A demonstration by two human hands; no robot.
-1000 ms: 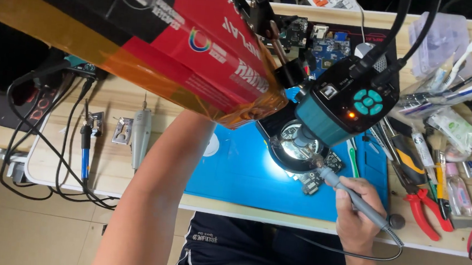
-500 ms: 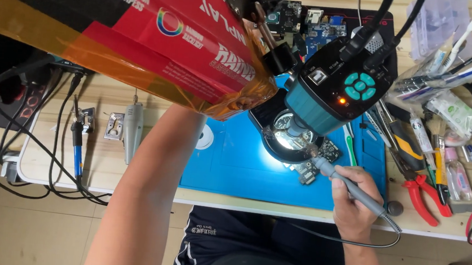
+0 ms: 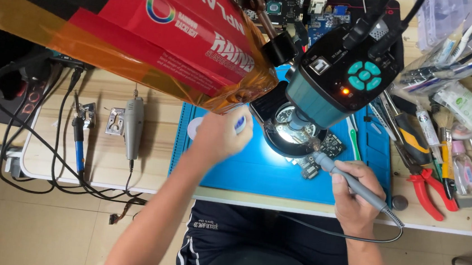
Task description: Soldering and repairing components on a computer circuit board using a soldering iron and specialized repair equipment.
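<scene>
My right hand (image 3: 357,199) grips a grey soldering iron (image 3: 349,182) by its handle. The iron's tip rests at a small dark circuit board (image 3: 327,148) lying on the blue mat (image 3: 255,170). A teal and black microscope camera (image 3: 341,82) with a lit ring light (image 3: 288,130) hangs over the board and hides part of it. My left hand (image 3: 218,139) hovers over the mat left of the light, closed around a small white and blue item (image 3: 240,124). I cannot tell what that item is.
A big red and orange box (image 3: 160,25) juts over the desk's upper left. A blue-handled iron (image 3: 78,137) and a grey rotary tool (image 3: 133,127) lie left of the mat, among black cables (image 3: 16,149). Red pliers (image 3: 431,187), screwdrivers and small bottles (image 3: 460,167) crowd the right side.
My left hand has come out from under the red box toward me and now shows the small white and blue item. My right hand keeps the iron at the board.
</scene>
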